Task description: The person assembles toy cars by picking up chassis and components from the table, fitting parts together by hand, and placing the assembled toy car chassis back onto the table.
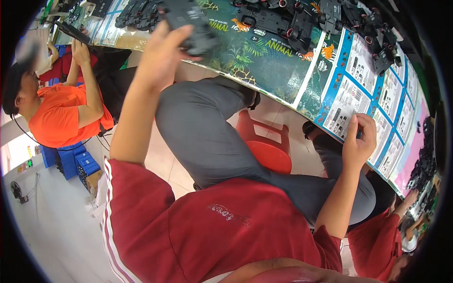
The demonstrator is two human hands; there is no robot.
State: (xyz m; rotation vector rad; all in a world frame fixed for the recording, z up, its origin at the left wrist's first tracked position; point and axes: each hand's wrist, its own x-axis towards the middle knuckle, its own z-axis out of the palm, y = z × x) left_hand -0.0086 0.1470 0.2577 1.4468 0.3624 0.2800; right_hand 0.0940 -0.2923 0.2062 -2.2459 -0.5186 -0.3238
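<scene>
My left hand (158, 59) is raised at the table's near edge, closed round the side of a black plastic toy car chassis (191, 23). The chassis is slightly blurred and hangs over the printed tabletop. My right hand (359, 144) rests at the table edge farther right, fingers curled. A small dark piece seems to sit between its thumb and fingers, too small to name. Beyond my hands lie more black chassis (273, 21), some with red-ringed wheels. Another cluster of black car parts (384, 54) lies past my right hand.
Printed sheets cover the long table (283, 75). A red stool (271, 148) stands beneath it by my legs. To the left sits a person in orange (61, 113), with blue bins (85, 165) behind. Another person in red (377, 243) works at the right beside piled black parts (422, 165).
</scene>
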